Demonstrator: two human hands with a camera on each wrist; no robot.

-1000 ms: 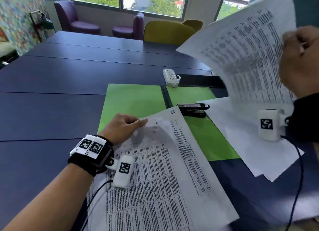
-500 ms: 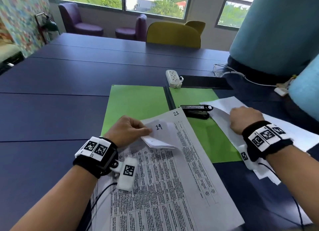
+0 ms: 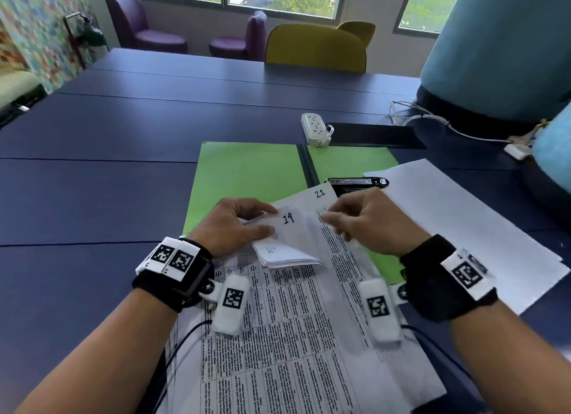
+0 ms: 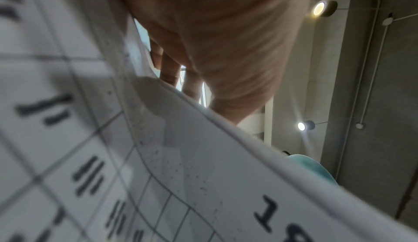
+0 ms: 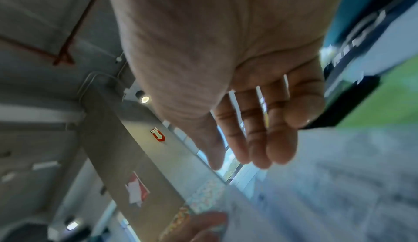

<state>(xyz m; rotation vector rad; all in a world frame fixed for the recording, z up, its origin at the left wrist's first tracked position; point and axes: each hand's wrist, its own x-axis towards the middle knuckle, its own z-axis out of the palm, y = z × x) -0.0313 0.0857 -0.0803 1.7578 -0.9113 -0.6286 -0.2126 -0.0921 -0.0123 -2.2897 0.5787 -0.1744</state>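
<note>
Several printed sheets (image 3: 293,336) lie stacked across the near edge of the green folder (image 3: 247,172). Their far corners are curled back in a bundle (image 3: 287,243) (the top one is marked 19), above a flat page marked 21. The left hand (image 3: 234,225) pinches that bundle between thumb and fingers over the folder's near edge. The right hand (image 3: 367,225) holds nothing, its fingers loosely straight, with the tips at the bundle's right edge. A black stapler (image 3: 358,183) rests on the folder's right half. Blank white sheets (image 3: 463,228) overlap its right side, and a power strip (image 3: 315,129) sits at its far edge.
</note>
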